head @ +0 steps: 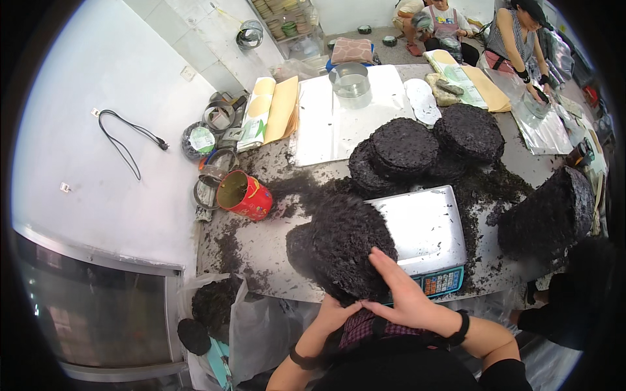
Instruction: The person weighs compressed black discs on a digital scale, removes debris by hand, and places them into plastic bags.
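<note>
In front of me a thick round cake of dark dried seaweed (349,244) is tilted up, its surface slightly blurred. My left hand (336,315) supports its lower edge, with the fingers partly hidden beneath. The spread fingers of my right hand (408,295) press on the cake's right side. Behind it, a digital bench scale (423,225) shows part of its bare metal pan and keypad. Another dark seaweed cake (298,249) peeks out at the left of the held one. Beyond the scale are stacked round cakes (405,146) and a second stack (469,132).
A red bucket (252,198) and metal rings (215,176) stand left. Leaning cakes (545,215) occupy the right. At the back are a steel ring mould (349,80) and paper sheets (281,110). An open bag of seaweed (215,303) sits lower left. A co-worker (518,44) handles plastic film.
</note>
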Demonstrator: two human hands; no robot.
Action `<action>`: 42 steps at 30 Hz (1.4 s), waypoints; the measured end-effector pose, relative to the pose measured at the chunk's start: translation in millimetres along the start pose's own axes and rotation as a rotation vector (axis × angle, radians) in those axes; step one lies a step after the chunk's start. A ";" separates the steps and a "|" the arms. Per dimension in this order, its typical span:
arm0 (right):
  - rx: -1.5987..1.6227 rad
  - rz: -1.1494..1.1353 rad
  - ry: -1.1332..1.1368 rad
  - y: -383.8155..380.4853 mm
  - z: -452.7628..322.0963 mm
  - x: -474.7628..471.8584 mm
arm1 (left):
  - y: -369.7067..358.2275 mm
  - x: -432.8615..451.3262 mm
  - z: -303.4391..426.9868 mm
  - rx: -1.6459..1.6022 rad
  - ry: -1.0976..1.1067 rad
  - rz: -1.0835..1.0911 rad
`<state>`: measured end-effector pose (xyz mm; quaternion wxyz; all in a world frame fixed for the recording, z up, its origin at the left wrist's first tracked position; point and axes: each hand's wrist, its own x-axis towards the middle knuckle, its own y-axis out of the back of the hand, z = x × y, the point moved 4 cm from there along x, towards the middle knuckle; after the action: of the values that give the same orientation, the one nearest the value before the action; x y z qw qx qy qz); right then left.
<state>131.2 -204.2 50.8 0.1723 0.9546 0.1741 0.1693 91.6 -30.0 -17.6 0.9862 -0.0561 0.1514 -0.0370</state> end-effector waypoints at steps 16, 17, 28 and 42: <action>-0.262 -0.150 0.006 -0.9 28.3 -18.1 | 44.3 -9.6 -19.2 -0.260 0.188 0.070; -0.177 -0.175 0.047 -14.8 17.7 -8.5 | 36.5 -7.3 -16.6 -0.261 0.196 0.054; 0.234 0.374 -0.576 6.4 71.6 -43.4 | 50.6 -4.1 -7.4 -0.237 0.078 0.151; -0.032 0.759 -0.531 59.2 103.1 -126.7 | -34.7 57.1 -16.0 -0.037 -0.020 -0.065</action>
<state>75.2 -333.6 -50.8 0.1515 0.9584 -0.2405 -0.0273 139.1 -71.2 -45.3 0.9847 -0.0796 0.1405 -0.0658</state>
